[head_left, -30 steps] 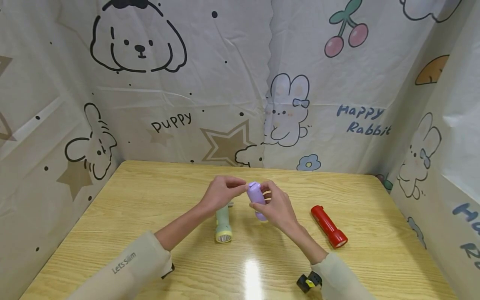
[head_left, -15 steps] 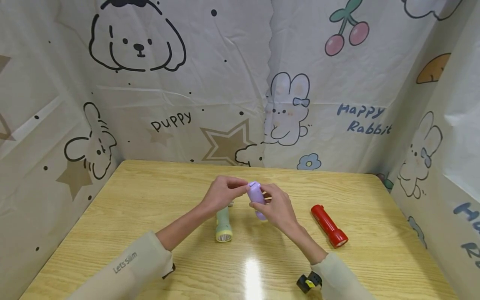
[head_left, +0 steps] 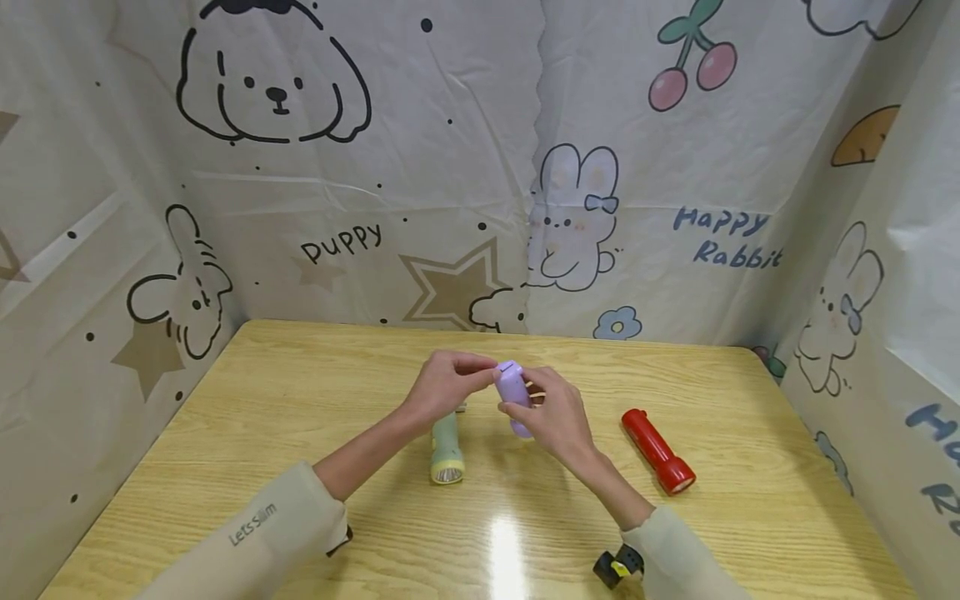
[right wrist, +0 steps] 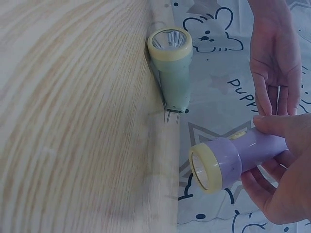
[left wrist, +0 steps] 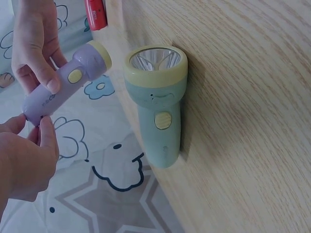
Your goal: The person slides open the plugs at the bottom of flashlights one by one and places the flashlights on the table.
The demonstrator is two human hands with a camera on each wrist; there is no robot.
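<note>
A purple flashlight with a cream rim is held up over the table, its lens end pointing down toward the table in the head view. My right hand grips its body, thumb on one side and fingers on the other. With thumb and fingertips my left hand pinches the tail end, plainest in the left wrist view. The cream switch on the barrel shows there too. A green flashlight with a cream rim lies on the table below my left hand; metal prongs stick out of its tail.
A red flashlight lies on the wooden table to the right of my right hand. A printed cloth hangs behind the table and along both sides. My wrists carry dark straps, one with a black device.
The purple flashlight has tilted slightly, and the cream rim at its lower end has gone out of sight in the head view. Both hands keep nearly the same place and hold.
</note>
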